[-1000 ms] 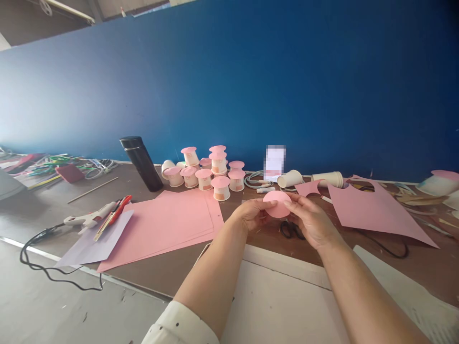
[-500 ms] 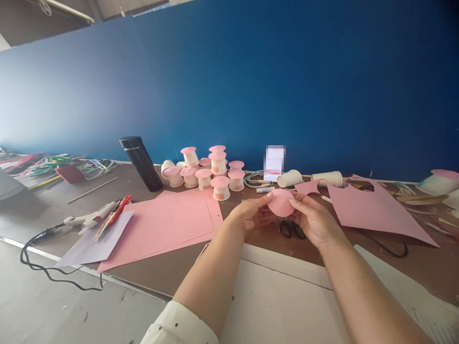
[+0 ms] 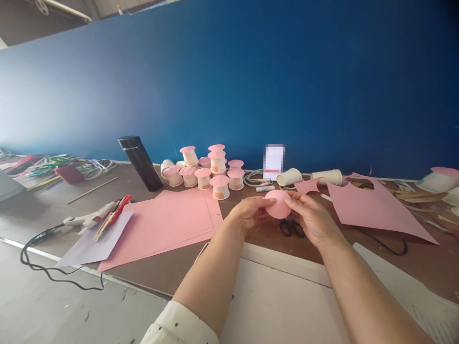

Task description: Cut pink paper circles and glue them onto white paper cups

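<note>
A pink paper disc [image 3: 278,205] is held between my two hands above the brown table. My left hand [image 3: 251,212] pinches its left edge, thumb on top and fingers underneath. On the opposite edge my right hand [image 3: 311,217] grips it the same way, closed with the thumb on the paper. Black scissors [image 3: 292,228] lie just below the disc, their handles showing and the rest hidden. Beyond my left hand, several white paper cups topped with pink paper [image 3: 220,187] stand in a cluster, some stacked.
Pink sheets [image 3: 172,220] lie at left, beside a glue gun [image 3: 89,217] and a red cutter knife [image 3: 120,210]. A black bottle [image 3: 141,165] stands behind them. Cut pink paper [image 3: 373,205] and white cups [image 3: 326,177] lie at right. A phone-like screen [image 3: 274,162] leans on the blue wall.
The pink disc has tilted to face me more and shifted slightly left and down. Both hands still hold it, with the fingers moved a little along its edge.
</note>
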Motion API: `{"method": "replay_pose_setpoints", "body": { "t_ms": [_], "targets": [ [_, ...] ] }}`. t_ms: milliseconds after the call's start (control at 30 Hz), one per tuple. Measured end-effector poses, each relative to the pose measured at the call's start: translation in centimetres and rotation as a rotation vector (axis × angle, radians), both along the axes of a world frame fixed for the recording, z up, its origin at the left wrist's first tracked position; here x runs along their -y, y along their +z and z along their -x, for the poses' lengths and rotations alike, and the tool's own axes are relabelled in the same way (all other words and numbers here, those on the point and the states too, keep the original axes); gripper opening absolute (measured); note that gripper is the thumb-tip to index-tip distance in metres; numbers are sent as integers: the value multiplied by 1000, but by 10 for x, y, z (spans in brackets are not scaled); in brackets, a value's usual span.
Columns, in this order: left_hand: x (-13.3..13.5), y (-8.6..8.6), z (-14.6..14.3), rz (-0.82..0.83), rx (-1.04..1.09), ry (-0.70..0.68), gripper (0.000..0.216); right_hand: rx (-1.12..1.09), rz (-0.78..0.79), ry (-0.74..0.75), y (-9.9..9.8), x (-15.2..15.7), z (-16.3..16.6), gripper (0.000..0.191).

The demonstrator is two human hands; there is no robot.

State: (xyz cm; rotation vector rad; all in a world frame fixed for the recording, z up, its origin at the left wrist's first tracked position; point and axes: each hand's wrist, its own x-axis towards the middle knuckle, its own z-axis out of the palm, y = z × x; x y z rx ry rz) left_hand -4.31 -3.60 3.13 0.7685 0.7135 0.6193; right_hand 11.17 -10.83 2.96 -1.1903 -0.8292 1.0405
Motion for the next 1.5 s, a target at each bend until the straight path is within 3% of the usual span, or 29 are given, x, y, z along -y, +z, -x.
{"method": "replay_pose_setpoints", "body": {
  "t_ms": [233,700,967,1167,1333,1500],
  "targets": [
    [1,-3,-5,-13,9,26,19,38,-8,44,2,1,8,54],
    [-1,-10,-6,10,4,-28,26,11,7,45,0,0,8,43],
    [1,-2,-1,-97,-139,-29,32,32,33,32,1,1,5,45],
    [-1,2,4,-144,-100,-44,45,58,44,-19,-4,-1,0,43],
    [-4,-1,4,-143,-124,26,44,68,41,-39,-5,-2,-2,48],
    [-2,-3,1,-143,-150,-53,30,115,51,-38,-5,-1,-1,48]
  ]
}}
